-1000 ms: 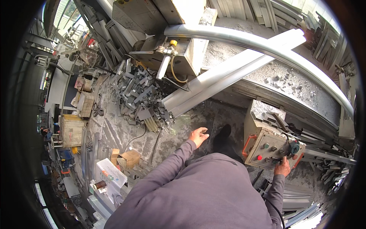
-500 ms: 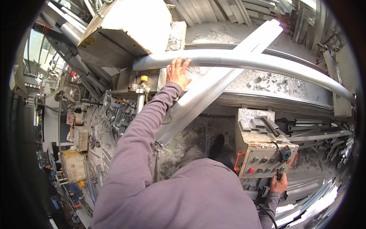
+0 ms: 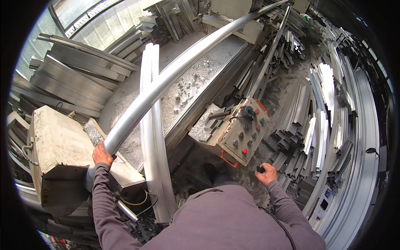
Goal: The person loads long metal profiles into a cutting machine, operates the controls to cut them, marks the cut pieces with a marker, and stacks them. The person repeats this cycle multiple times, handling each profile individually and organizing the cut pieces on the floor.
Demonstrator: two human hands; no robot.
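Note:
My left hand is wrapped over a long silvery metal profile, close to its near end. That end runs under the pale boxy machine housing; its tip is hidden there. The profile slopes away to the far right, crossing above a pair of shorter silvery profiles. My right hand is closed around a small black handle-like piece, held off the near right corner of a control box. The box carries several coloured buttons and a dark green knob.
Metal offcuts lie on top of the control box. Small scraps litter the dusty machine bed. Stacks of metal profiles fill the floor on my right, and more profiles lean at the far left. A black cord runs beside my right arm.
The view has swung to the right. My left hand has gone from lying spread against the long profile to wrapping it beside the housing. My right hand has drawn away from the control box with the black piece.

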